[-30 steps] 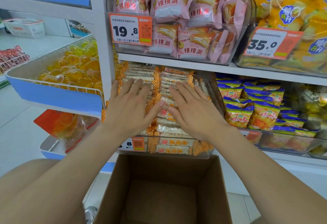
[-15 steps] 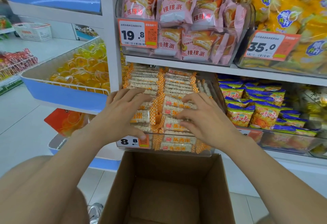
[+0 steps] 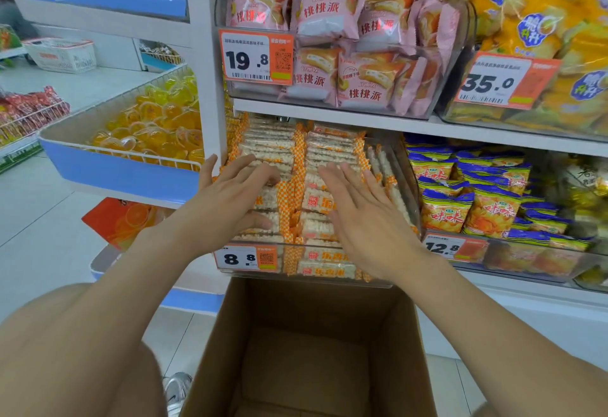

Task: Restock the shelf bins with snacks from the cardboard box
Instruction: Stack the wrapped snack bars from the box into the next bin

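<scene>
Nearest, below the arms, the cardboard box point(image 3: 316, 304) stands open on the floor against the shelf front. The part of its bottom that shows holds no snacks, though the lowest edge is cut off by the frame.

Just above it both hands are out over the clear shelf bin point(image 3: 378, 281). The left hand point(image 3: 230, 199) lies with its fingers spread wide across the left row of orange-checked snack packs point(image 3: 329, 153), its thumb low against the front packs. The right hand point(image 3: 362, 216) is flat and spread too, over the right row; whether its palm touches the packs is hard to tell. Neither hand holds a pack.

The packs fill the bin in two stacked rows, reaching nearly to the shelf above, with a few standing on edge along the right wall. An 8.8 price tag point(image 3: 245, 258) hangs on the bin's front.

By the look of it the loading of this bin is finished and the step in hand is pressing and levelling the rows. The next move probably calls for light, even pressure so the slippery wrappers do not slide forward over the low front, then lifting both hands clear.

Farther up sit the pink pie packs point(image 3: 329, 12); to the right, blue and yellow bags point(image 3: 493, 209).
</scene>
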Demonstrator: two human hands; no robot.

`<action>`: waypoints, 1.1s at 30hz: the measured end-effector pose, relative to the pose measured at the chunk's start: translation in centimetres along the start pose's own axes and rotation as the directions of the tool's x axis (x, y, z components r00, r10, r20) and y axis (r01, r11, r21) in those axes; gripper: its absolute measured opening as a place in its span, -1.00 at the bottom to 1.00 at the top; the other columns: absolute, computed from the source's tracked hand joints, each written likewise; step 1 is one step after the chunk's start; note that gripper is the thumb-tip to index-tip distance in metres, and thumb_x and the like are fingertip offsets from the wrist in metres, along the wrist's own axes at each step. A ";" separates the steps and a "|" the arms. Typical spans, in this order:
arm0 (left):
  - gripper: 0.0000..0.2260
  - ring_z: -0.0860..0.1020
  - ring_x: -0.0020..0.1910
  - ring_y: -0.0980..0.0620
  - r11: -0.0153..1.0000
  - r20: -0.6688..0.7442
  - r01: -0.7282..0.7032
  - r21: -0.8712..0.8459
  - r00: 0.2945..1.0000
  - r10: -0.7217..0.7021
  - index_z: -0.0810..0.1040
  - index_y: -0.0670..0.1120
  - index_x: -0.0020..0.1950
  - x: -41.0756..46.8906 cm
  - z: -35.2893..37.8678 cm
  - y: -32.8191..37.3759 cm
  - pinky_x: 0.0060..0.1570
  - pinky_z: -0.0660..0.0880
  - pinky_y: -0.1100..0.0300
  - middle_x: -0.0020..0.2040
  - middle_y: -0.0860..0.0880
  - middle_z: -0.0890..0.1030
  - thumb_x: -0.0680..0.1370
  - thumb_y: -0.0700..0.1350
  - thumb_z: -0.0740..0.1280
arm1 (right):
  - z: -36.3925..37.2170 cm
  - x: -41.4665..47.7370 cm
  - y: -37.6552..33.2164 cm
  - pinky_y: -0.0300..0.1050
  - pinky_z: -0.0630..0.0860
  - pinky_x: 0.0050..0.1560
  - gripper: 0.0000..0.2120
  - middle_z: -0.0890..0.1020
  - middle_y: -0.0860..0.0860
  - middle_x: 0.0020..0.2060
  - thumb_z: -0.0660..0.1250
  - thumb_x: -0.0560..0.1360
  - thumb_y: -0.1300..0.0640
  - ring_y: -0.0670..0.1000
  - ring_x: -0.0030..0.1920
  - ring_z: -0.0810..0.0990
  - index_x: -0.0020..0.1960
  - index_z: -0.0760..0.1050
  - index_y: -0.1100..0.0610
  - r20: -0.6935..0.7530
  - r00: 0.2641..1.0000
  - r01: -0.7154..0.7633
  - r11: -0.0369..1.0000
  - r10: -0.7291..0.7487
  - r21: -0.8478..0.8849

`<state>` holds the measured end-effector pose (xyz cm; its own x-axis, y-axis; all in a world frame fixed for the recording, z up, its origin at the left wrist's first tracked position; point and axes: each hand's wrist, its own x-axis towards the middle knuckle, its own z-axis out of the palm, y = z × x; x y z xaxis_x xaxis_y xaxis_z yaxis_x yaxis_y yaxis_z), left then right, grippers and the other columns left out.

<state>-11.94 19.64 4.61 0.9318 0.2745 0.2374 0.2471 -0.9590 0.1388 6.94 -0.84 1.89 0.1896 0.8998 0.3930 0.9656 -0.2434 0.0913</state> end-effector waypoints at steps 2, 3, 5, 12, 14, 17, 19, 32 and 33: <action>-0.58 -0.09 0.69 0.01 1.000 0.009 -0.009 0.018 1.000 0.009 0.18 0.15 0.39 0.1 0.0 0.0 0.55 -0.21 -0.35 0.56 0.12 0.32 0.64 0.22 0.28 | 0.6 0.5 0.4 0.21 -0.08 0.67 -0.33 0.00 0.13 0.69 0.14 0.73 0.15 0.14 0.69 -0.12 0.71 -0.15 0.09 -0.003 0.999 -0.039 0.998 0.039 -0.057; -0.59 -0.10 0.69 0.00 0.999 0.019 -0.011 0.032 1.000 0.011 0.16 0.15 0.40 0.1 0.1 0.0 0.54 -0.22 -0.37 0.59 0.13 0.27 0.66 0.20 0.26 | 1.0 0.8 0.6 0.22 -0.08 0.67 -0.34 -0.01 0.13 0.70 0.14 0.73 0.13 0.15 0.69 -0.12 0.71 -0.13 0.09 0.011 0.998 -0.055 0.996 0.056 -0.072; -0.58 -0.13 0.69 -0.04 0.998 0.034 -0.016 0.063 0.999 0.014 0.12 0.12 0.46 0.1 0.3 0.1 0.53 -0.22 -0.40 0.65 0.13 0.16 0.69 0.17 0.21 | 1.4 1.1 0.9 0.22 -0.08 0.67 -0.37 -0.03 0.14 0.70 0.10 0.73 0.09 0.16 0.69 -0.13 0.71 -0.10 0.09 0.034 0.998 -0.055 0.996 0.058 -0.077; -0.57 0.03 0.63 -0.13 0.997 0.003 -0.001 0.077 1.000 0.001 0.10 0.01 0.49 -0.2 1.0 0.6 0.51 -0.16 -0.40 0.64 -0.02 0.19 0.63 -0.01 0.07 | 0.6 1.2 1.1 0.20 -0.08 0.66 -0.26 0.05 0.11 0.69 -0.11 0.70 -0.36 0.10 0.69 -0.05 0.72 -0.13 0.04 0.084 0.996 0.030 0.998 -0.025 -0.052; -0.51 0.06 0.62 -0.12 0.997 -0.004 -0.005 0.075 1.000 0.006 0.13 -0.01 0.50 -0.3 1.0 0.6 0.52 -0.16 -0.37 0.62 -0.04 0.23 0.56 -0.01 0.06 | 0.2 1.0 1.3 0.21 -0.10 0.66 -0.19 0.02 0.12 0.69 -0.11 0.67 -0.42 0.11 0.69 -0.07 0.72 -0.17 0.06 0.112 0.992 0.067 0.995 -0.059 -0.072; -0.54 0.11 0.61 -0.12 0.996 -0.042 -0.036 0.076 0.998 0.039 0.17 -0.01 0.46 -0.4 1.1 0.6 0.52 -0.14 -0.35 0.61 -0.03 0.27 0.57 -0.09 0.16 | 0.0 1.1 1.7 0.22 -0.06 0.66 -0.25 0.12 0.14 0.67 -0.09 0.70 -0.35 0.14 0.68 0.03 0.72 -0.07 0.07 0.073 0.995 0.086 0.981 -0.074 -0.172; -0.53 0.14 0.60 -0.13 0.994 -0.058 -0.055 0.094 0.996 0.061 0.18 -0.02 0.43 -0.4 1.3 0.8 0.51 -0.09 -0.37 0.59 -0.03 0.29 0.56 -0.19 0.25 | -0.1 1.5 1.9 0.22 0.00 0.65 -0.29 0.23 0.15 0.64 -0.05 0.71 -0.32 0.16 0.65 0.15 0.71 0.03 0.09 0.038 0.997 0.073 0.971 -0.067 -0.228; -0.33 0.22 0.59 -0.28 0.959 -0.076 0.024 0.282 0.997 -0.002 0.23 -0.17 0.62 -0.3 2.7 2.0 0.58 -0.04 -0.37 0.64 -0.19 0.24 0.51 0.02 0.05 | 1.0 2.6 1.5 0.34 0.03 0.62 -0.29 0.11 0.20 0.67 -0.18 0.68 -0.34 0.20 0.66 0.12 0.71 -0.01 0.01 0.069 0.998 0.009 0.953 0.013 -0.302; -0.33 0.21 0.60 -0.31 0.954 -0.076 0.024 0.300 0.997 -0.001 0.25 -0.16 0.62 -0.3 2.7 2.0 0.57 -0.05 -0.39 0.64 -0.20 0.25 0.51 0.03 0.05 | 0.9 2.7 1.4 0.35 0.03 0.61 -0.30 0.11 0.21 0.67 -0.18 0.68 -0.35 0.21 0.67 0.11 0.71 -0.01 -0.02 0.068 0.997 -0.020 0.955 0.042 -0.295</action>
<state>-10.97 17.45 2.22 0.9087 0.2797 0.3099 0.3374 -0.9292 -0.1507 8.95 1.53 2.27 0.2417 0.9113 0.3333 0.8661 -0.3575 0.3494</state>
